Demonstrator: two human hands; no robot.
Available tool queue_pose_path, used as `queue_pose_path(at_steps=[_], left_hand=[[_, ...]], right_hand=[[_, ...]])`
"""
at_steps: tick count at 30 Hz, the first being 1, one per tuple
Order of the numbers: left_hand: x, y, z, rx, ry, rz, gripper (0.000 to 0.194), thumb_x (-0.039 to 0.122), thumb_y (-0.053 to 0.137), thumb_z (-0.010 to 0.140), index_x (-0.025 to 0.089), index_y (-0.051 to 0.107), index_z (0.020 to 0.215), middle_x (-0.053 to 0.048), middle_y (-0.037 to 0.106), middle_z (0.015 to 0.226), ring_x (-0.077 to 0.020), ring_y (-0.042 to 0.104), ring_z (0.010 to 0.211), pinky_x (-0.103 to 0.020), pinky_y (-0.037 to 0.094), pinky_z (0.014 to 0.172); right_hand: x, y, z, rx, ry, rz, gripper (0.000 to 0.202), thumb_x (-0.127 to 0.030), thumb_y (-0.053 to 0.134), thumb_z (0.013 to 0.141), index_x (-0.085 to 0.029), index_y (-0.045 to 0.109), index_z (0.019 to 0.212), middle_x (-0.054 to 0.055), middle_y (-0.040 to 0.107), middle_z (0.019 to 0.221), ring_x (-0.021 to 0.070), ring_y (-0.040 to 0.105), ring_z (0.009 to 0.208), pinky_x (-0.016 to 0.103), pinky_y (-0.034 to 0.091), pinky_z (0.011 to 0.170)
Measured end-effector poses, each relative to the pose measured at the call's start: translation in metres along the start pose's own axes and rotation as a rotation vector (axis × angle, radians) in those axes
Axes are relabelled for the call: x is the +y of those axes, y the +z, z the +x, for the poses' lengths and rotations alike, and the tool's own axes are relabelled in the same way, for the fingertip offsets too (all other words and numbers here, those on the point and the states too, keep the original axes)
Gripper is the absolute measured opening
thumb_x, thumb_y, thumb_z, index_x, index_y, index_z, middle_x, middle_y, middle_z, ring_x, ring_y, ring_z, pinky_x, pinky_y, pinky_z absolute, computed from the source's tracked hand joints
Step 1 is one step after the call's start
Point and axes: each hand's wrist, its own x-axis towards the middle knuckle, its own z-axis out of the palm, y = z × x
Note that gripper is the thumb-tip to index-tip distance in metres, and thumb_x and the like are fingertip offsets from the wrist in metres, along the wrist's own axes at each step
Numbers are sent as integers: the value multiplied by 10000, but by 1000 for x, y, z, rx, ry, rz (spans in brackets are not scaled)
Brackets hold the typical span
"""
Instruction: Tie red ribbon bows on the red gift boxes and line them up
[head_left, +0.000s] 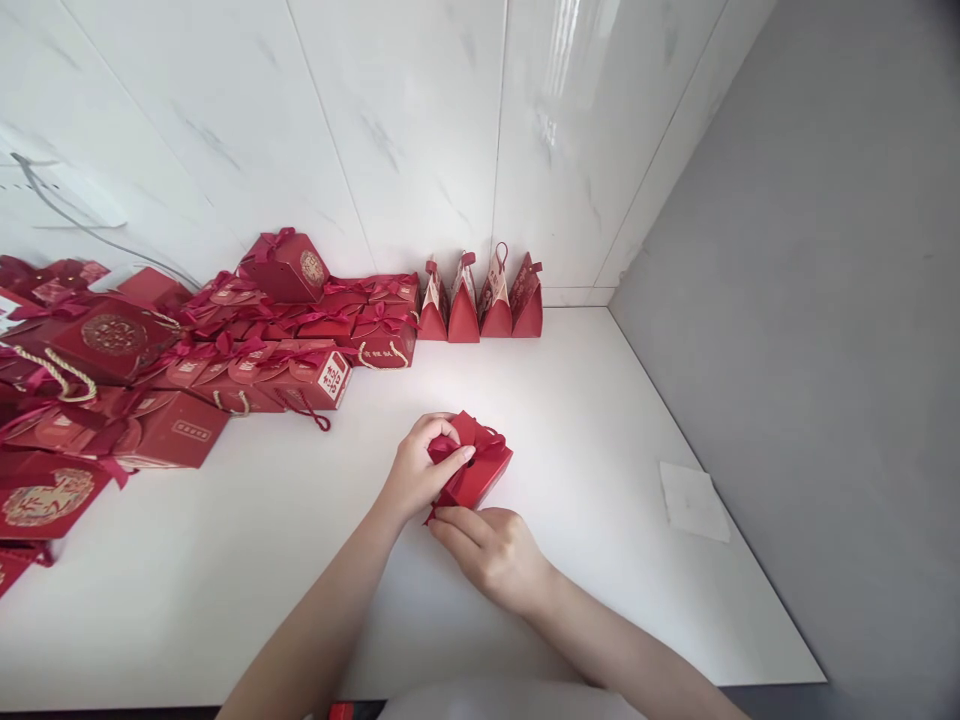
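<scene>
A small red gift box (484, 478) with a dark red ribbon bow (491, 440) on top sits over the white table in front of me. My left hand (426, 465) is closed on the box's left side, its thumb lying across the top by the bow. At the box's near edge, my right hand (491, 550) pinches with its fingers together. A bit of red ribbon (432, 514) shows at those fingertips; the rest of it is hidden by the fingers.
Many red gift boxes (180, 430) with ribbons and rope handles are piled along the left. Several triangular red boxes (463, 315) stand against the marbled wall. A white sheet (694, 500) lies by the white table's (585, 420) right edge, beside a grey surface.
</scene>
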Motion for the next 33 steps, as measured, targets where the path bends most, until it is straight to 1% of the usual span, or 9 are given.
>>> queue_pose_path(at_steps=[4,6,8,12,14,16,20,26,33], left_hand=[[2,-4,-2,-46,10,7,164,321,656,793,212,555,863,-60,575,1209,-239,570,1147,-382,452,1006],[2,-8,-3,-116,11,-25,245,314,694,764,224,557,945,-53,569,1241,-238,573,1148,-380,461,1007],[1,-14,-3,-202,0,-93,327,328,727,742,234,551,1002,-51,560,1276,-243,568,1167,-381,462,1016],[-1,-22,-2,-402,-56,-273,379,351,723,754,239,526,1057,-68,520,1359,-248,601,1139,-380,506,961],[-1,-25,-2,-474,-82,-311,402,340,710,766,249,511,1103,-70,477,1414,-244,614,1125,-378,520,938],[0,-27,-2,-509,-99,-311,452,339,703,772,264,494,1166,-73,484,1413,-245,620,1118,-380,523,931],[2,-28,-3,-520,-119,-283,580,361,712,761,282,450,1273,-69,608,1251,-248,641,1067,-391,528,913],[-2,-26,-3,-523,-131,-330,573,358,704,772,287,440,1276,-65,635,1186,-254,650,1043,-406,539,899],[-10,-25,-1,-537,-108,-361,607,337,733,775,258,427,1293,-81,621,1198,-256,639,1050,-418,518,916]], right_hand=[[1,-2,-1,-61,-11,16,250,-26,429,925,-161,633,978,31,711,824,119,614,543,259,437,432],[4,-7,-2,-41,-54,153,159,-129,497,939,-182,627,1014,23,719,838,122,642,591,253,467,472],[11,-18,-2,36,0,343,131,-241,532,944,-210,627,1028,27,728,860,133,670,662,258,513,545],[38,-40,0,251,553,540,168,-303,492,962,-224,639,980,80,689,962,201,659,906,330,545,721],[52,-47,1,217,730,644,223,-379,481,967,-229,645,943,95,631,1139,228,602,1089,366,526,849],[61,-49,1,114,810,771,296,-433,455,974,-228,651,891,90,581,1245,241,533,1214,379,494,932],[65,-46,2,-32,839,930,364,-475,457,970,-214,651,805,82,550,1321,247,467,1301,415,398,1057],[61,-44,2,-125,800,1037,281,-440,606,903,-216,662,742,54,484,1425,252,359,1394,418,318,1115],[61,-44,1,-68,867,1105,272,-442,560,932,-227,612,775,44,478,1437,260,416,1353,439,321,1096]])
